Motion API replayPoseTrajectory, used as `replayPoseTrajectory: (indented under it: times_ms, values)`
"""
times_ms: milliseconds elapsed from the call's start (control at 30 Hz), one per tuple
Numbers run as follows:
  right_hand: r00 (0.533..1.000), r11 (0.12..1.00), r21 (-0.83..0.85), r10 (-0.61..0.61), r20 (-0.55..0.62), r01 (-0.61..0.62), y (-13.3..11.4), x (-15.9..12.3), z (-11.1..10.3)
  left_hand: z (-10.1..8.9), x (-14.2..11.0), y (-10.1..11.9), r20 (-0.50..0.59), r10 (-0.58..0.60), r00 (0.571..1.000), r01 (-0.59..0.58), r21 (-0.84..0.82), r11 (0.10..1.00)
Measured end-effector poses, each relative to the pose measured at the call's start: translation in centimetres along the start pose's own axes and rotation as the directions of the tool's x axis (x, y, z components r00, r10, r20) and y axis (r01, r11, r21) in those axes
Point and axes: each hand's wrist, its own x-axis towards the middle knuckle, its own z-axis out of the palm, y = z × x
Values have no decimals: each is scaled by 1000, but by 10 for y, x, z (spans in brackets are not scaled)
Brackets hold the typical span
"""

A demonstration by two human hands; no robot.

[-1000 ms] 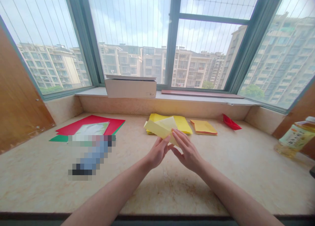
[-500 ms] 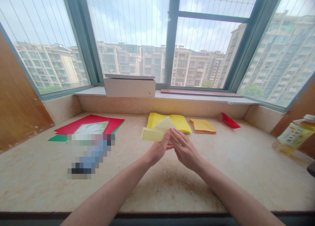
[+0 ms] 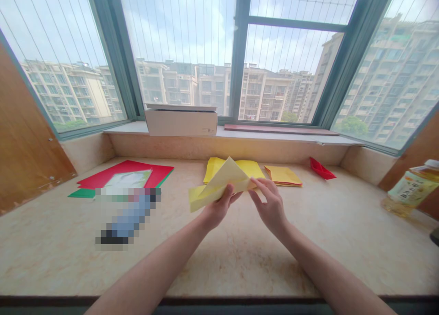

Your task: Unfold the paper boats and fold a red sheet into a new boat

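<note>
Between my hands, above the counter, is a pale yellow sheet of folded paper (image 3: 230, 174). Its top comes to a point, and a flap sticks out at the lower left. My left hand (image 3: 219, 206) is closed on its lower middle, thumb across the front and fingers behind, partly hidden. The fingers of my right hand (image 3: 269, 200) pinch the right corner. Behind the folded paper lies a stack of bright yellow paper (image 3: 252, 168), partly covered by it.
Orange-yellow folded papers (image 3: 284, 176) and a red paper boat (image 3: 321, 168) lie at the back right. A bottle (image 3: 408, 189) stands far right. Red sheets (image 3: 126, 168) and a pixelated, blurred-out object (image 3: 128, 219) are on the left. A white box (image 3: 181, 122) sits on the sill.
The folded paper has turned, and its left flap now sits lower and further left. My right hand has shifted right to the paper's right corner, uncovering more of the paper.
</note>
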Motion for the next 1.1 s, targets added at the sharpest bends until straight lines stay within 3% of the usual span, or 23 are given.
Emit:
replayPoseTrajectory:
  times_ms: [267,400,600,700,867,1100]
  values:
    - [992,977,172,130,-1,-128,-1,3,0,3,-2,-1,41,-25,999,19,141,990]
    - [990,969,202,140,33,-144,2,3,-2,-5,0,-5,105,-30,994,15,138,990]
    - [985,963,212,155,77,-168,2,4,-3,-9,2,-8,116,0,993,-10,89,996]
    - [983,963,205,162,87,-176,3,4,-4,-11,2,-8,105,-2,994,-10,108,994]
    - [988,964,218,157,7,-155,3,6,-5,-11,2,-8,94,24,995,-34,114,993]
    - [983,954,244,181,-12,-172,-1,7,-6,-5,2,-6,-30,29,999,-29,22,999]
